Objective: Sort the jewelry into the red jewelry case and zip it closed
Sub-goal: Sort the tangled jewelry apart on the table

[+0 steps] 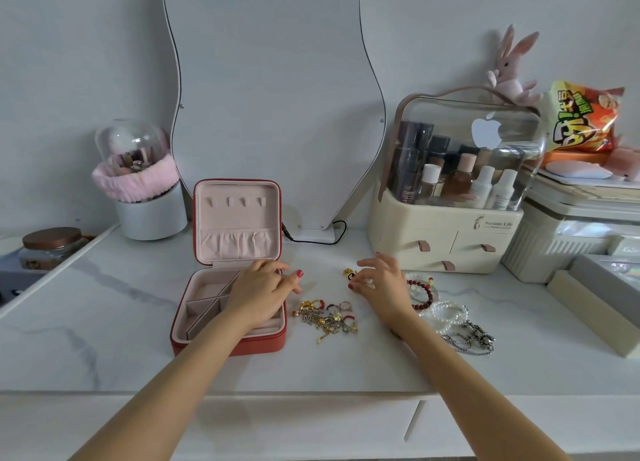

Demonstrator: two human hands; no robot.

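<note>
Right of the open red jewelry case (207, 336), a small gold piece (349, 273) is pinched in the right hand (381, 284), while the left hand (263, 289), fingers relaxed and holding nothing, is held above the case's compartments.

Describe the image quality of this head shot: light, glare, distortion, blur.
Head view: soft, even daylight with only faint shadows under the hands; wide-angle lens bows the table edge and the right-hand stack; mild glare on the clear cosmetic organizer lid; the jewelry pile is small and slightly soft, so single pieces are hard to tell; left hand and right hand look fairly sharp.
</note>
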